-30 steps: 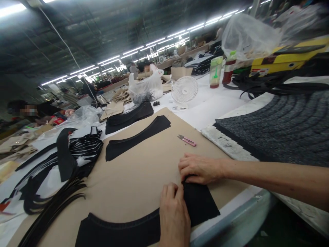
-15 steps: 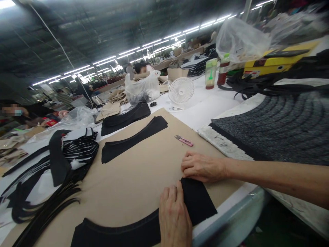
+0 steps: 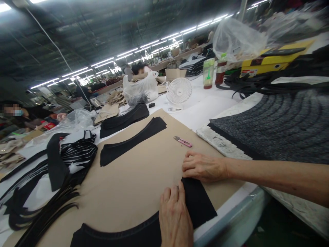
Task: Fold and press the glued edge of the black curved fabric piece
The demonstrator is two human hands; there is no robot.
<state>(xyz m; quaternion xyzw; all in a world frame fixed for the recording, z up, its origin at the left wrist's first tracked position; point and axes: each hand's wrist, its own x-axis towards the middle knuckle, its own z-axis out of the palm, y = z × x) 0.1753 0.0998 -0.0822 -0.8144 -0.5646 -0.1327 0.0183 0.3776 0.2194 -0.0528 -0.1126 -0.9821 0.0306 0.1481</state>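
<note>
1. Pressing flat, both hands, left hand point(image 3: 175, 219) and right hand point(image 3: 203, 167), lay with fingers open on the black curved fabric piece point(image 3: 199, 202), gripping nothing.
2. Beyond the fingers, another black piece point(image 3: 131, 142) lay flat; pink snips point(image 3: 183, 141) sat untouched.

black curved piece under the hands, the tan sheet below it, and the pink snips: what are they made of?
Black curved piece: looks like matte woven or knit fabric, limp and flat, with a stitched edge. Tan sheet: probably stiff kraft card or pattern paper, dull and unwrinkled. Pink snips: pink handle, likely plastic; grey blades, likely metal.
</note>
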